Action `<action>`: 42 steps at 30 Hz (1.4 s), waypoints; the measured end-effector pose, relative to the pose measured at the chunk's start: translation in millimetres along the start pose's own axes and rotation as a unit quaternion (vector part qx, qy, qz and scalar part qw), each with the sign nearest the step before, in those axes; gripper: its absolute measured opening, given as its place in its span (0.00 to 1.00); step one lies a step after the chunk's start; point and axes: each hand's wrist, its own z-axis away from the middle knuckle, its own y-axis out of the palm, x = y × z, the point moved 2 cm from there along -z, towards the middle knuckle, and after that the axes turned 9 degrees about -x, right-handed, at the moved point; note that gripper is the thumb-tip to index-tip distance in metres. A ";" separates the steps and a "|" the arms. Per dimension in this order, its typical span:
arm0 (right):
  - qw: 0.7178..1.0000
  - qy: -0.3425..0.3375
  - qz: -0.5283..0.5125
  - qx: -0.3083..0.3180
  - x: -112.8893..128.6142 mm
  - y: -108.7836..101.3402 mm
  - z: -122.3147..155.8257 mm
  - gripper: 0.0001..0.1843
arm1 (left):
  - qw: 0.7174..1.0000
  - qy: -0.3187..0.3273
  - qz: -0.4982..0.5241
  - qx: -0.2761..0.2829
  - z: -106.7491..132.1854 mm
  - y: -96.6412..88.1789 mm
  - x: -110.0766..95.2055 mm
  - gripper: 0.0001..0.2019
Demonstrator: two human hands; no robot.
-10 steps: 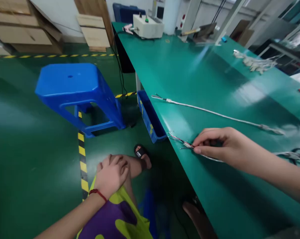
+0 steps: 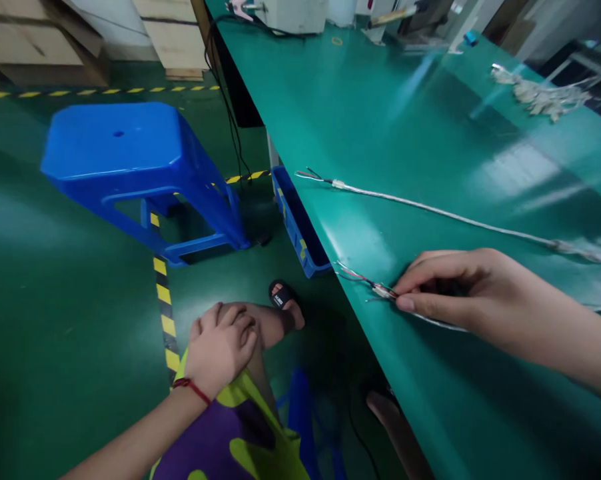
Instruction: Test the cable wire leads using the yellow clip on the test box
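Head camera looks down, and I see the right hand (image 2: 460, 290) lying on the green table (image 2: 360, 100) close to its near edge. Its thumb and first finger are pinched shut on a thin cable (image 2: 380, 291), just behind the small sleeve at the tip. The other fingers curl in over the cable. I think the pinch sits that close to the tip so the loose ends stay steady. Little red and dark wires (image 2: 350, 273) poke out past the fingertips, toward the table edge. The rest of the cable runs back under the palm and out of sight behind the wrist.

Beyond the right hand, well apart from it, a second cable (image 2: 430, 210) lies flat across the table. Nothing touches it. Far past that, a pile of pale cables (image 2: 540, 97) rests near the back of the table.

The left hand (image 2: 220, 347) is off the table, resting on the knee. Its fingers are bent loosely and it holds nothing. I think it just rests there. A red string (image 2: 193, 389) goes round that wrist.

Past the left hand, a blue stool (image 2: 125, 160) stands tilted on the green floor. Between the two hands, a blue bin (image 2: 293, 223) sits right under the table edge, maybe so bits can drop in.
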 end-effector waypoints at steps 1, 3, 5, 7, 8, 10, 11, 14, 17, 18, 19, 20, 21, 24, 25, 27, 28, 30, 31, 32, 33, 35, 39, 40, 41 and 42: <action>1.000 -0.005 0.000 -0.005 0.2 0.5 0.0 0.12 | 1.000 0.008 -0.011 -0.003 0.5 0.6 0.3 0.16; 1.000 -0.011 -0.002 -0.008 0.3 1.2 -0.1 0.12 | 0.999 0.020 -0.029 -0.010 1.4 1.6 0.4 0.17; 1.000 -0.013 -0.009 -0.006 -0.2 1.5 -0.2 0.11 | 0.999 0.025 -0.034 -0.013 1.9 1.7 -0.3 0.17; 1.000 -0.012 -0.013 -0.004 -1.0 1.5 -0.5 0.11 | 0.999 0.029 -0.036 -0.016 1.9 0.7 -1.9 0.17; 1.000 -0.014 -0.015 -0.007 -1.4 1.5 -0.6 0.12 | 0.999 0.031 -0.035 -0.016 1.7 0.1 -2.8 0.16; 1.000 -0.018 -0.019 -0.013 -2.4 1.8 -0.7 0.13 | 0.999 0.033 -0.035 -0.016 1.3 -1.2 -4.4 0.16; 1.000 -0.019 -0.019 -0.014 -2.9 2.2 -0.7 0.13 | 0.999 0.033 -0.035 -0.017 1.0 -1.6 -4.9 0.16; 1.000 -0.020 -0.018 -0.011 -4.5 3.8 -0.7 0.12 | 0.999 0.031 -0.037 -0.017 0.3 -1.6 -5.1 0.16; 1.000 -0.018 -0.022 -0.009 -4.9 4.5 -0.5 0.11 | 0.999 0.030 -0.035 -0.017 0.3 -0.6 -3.9 0.16; 1.000 -0.017 -0.022 -0.010 -4.6 4.3 -0.3 0.12 | 0.999 0.031 -0.034 -0.017 0.5 -0.5 -3.6 0.16; 1.000 -0.016 -0.021 -0.010 -4.2 4.1 -0.2 0.12 | 0.999 0.031 -0.032 -0.018 0.7 -0.5 -3.3 0.15; 1.000 -0.015 -0.019 -0.010 -3.6 3.8 0.0 0.12 | 0.999 0.033 -0.031 -0.019 1.1 -0.6 -3.2 0.15; 1.000 -0.015 -0.017 -0.011 -3.1 3.4 0.2 0.12 | 0.999 0.033 -0.030 -0.021 1.4 -0.9 -3.2 0.15; 1.000 -0.014 -0.013 -0.013 -2.2 2.9 0.5 0.13 | 0.999 0.035 -0.029 -0.025 2.0 -1.9 -3.9 0.15; 1.000 -0.013 -0.013 -0.011 -2.5 3.2 0.5 0.14 | 0.999 0.036 -0.029 -0.025 2.0 -2.1 -4.2 0.15; 1.000 -0.016 -0.014 -0.010 -3.5 4.2 0.7 0.14 | 0.999 0.036 -0.030 -0.027 1.8 -2.7 -4.7 0.15; 1.000 -0.019 -0.015 -0.008 -4.2 4.9 0.8 0.14 | 0.998 0.037 -0.030 -0.027 1.7 -2.9 -5.0 0.15; 0.999 -0.027 -0.019 -0.009 -5.8 5.9 1.0 0.14 | 0.998 0.040 -0.029 -0.028 1.7 -3.5 -5.6 0.15; 0.999 -0.029 -0.021 -0.009 -6.6 6.2 1.2 0.14 | 0.998 0.041 -0.029 -0.029 1.9 -3.9 -6.0 0.16; 0.999 -0.029 -0.021 -0.009 -7.4 6.4 1.3 0.14 | 0.998 0.042 -0.029 -0.030 2.0 -4.3 -6.3 0.16; 0.999 -0.028 -0.022 -0.008 -8.3 6.3 1.4 0.13 | 0.998 0.042 -0.030 -0.031 2.2 -4.7 -6.7 0.16; 0.999 -0.029 -0.021 -0.006 -9.8 6.1 1.6 0.13 | 0.998 0.042 -0.032 -0.032 2.5 -5.4 -7.2 0.16; 0.999 -0.037 -0.017 -0.008 -11.5 6.3 1.8 0.12 | 0.998 0.047 -0.033 -0.029 2.1 -6.8 -8.0 0.16; 0.999 -0.039 -0.015 -0.005 -11.2 6.4 1.6 0.12 | 0.998 0.046 -0.034 -0.030 1.9 -7.0 -8.1 0.16; 0.999 -0.043 -0.010 -0.001 -10.5 6.3 1.5 0.12 | 0.998 0.046 -0.034 -0.031 1.8 -7.2 -8.3 0.16; 0.999 -0.049 -0.002 0.004 -9.4 5.5 1.3 0.12 | 0.998 0.045 -0.035 -0.032 1.7 -7.3 -8.5 0.16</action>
